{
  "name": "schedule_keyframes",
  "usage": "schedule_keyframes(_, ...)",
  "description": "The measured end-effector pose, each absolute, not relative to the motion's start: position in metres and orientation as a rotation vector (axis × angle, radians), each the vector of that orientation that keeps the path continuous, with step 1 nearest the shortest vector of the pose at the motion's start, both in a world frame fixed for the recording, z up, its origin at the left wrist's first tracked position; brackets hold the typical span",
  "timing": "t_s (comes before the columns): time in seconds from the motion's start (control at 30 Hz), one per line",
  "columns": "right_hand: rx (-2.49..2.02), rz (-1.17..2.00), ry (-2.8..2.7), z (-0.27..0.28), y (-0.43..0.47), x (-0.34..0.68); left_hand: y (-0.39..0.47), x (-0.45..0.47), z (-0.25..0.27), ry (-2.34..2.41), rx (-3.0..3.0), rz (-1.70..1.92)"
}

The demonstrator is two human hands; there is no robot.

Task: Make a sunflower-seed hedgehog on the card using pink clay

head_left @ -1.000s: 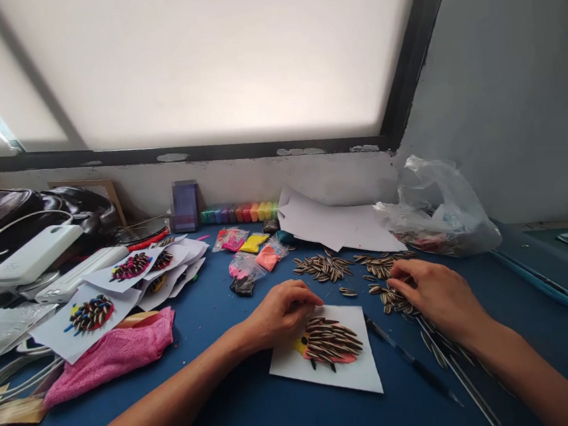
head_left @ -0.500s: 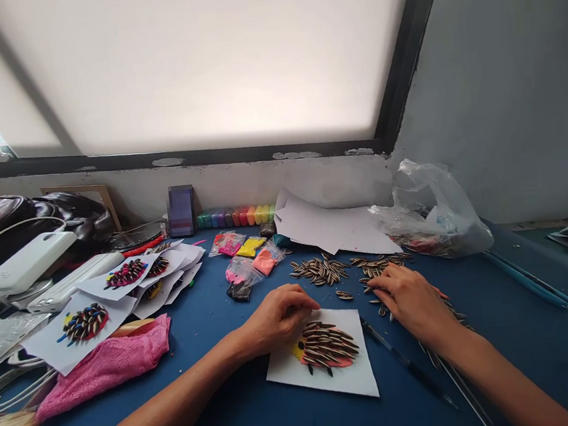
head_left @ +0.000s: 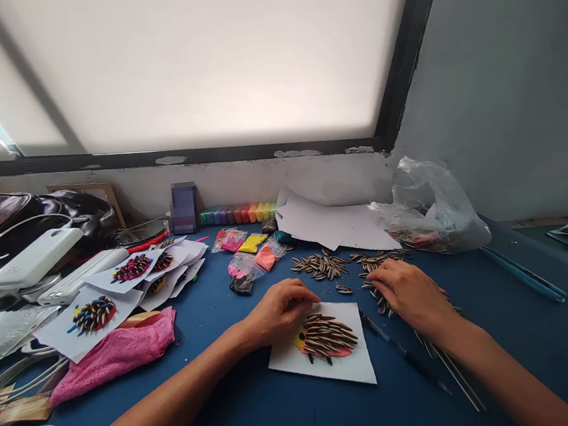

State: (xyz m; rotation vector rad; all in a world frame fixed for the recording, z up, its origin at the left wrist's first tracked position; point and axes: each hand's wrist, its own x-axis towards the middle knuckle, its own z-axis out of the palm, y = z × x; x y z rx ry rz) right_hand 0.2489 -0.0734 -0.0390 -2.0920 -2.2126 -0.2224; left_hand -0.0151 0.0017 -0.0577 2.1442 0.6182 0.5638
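Observation:
My left hand (head_left: 284, 310) rests over the upper left corner of a white paper card (head_left: 324, 373), its fingers curled together; anything between them is hidden. On the card is a hedgehog picture (head_left: 329, 338) with a yellow face, a pinkish body, small black feet and striped sunflower seeds as spines. To the right, my right hand (head_left: 412, 291) bends over a spread of loose sunflower seeds (head_left: 380, 297). Its thumb and fingers are closed at the seeds, and I cannot make out what they pinch. A pen (head_left: 397, 346) lies between the card and my right forearm.
Another seed pile (head_left: 319, 265) and coloured clay packets (head_left: 251, 244) lie behind the card. Finished hedgehog cards (head_left: 93, 318), a pink cloth (head_left: 117, 356) and a white power bank (head_left: 37, 258) crowd the left. White sheets (head_left: 325, 222), a plastic bag (head_left: 438, 218) and blue tweezers (head_left: 526, 275) are right.
My right hand has shifted slightly among the seeds, its fingertips drawn closer together. My left hand stays at the card's corner. The whole view has tilted a little.

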Motion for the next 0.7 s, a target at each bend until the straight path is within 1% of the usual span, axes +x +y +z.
schedule_keyframes(0.27,-2.088,-0.102,-2.226,-0.045,-0.071,0.247,0.001,-0.015,-0.057,0.620,2.132,0.558)
schedule_keyframes(0.5,-2.105,-0.108,-2.204,-0.038,-0.076,0.241,0.000,-0.015,-0.057,0.618,2.139,0.564)
schedule_keyframes(0.7,-2.163,-0.134,-2.080,-0.031,-0.078,0.246,0.001,-0.014,-0.058,0.619,2.154,0.559)
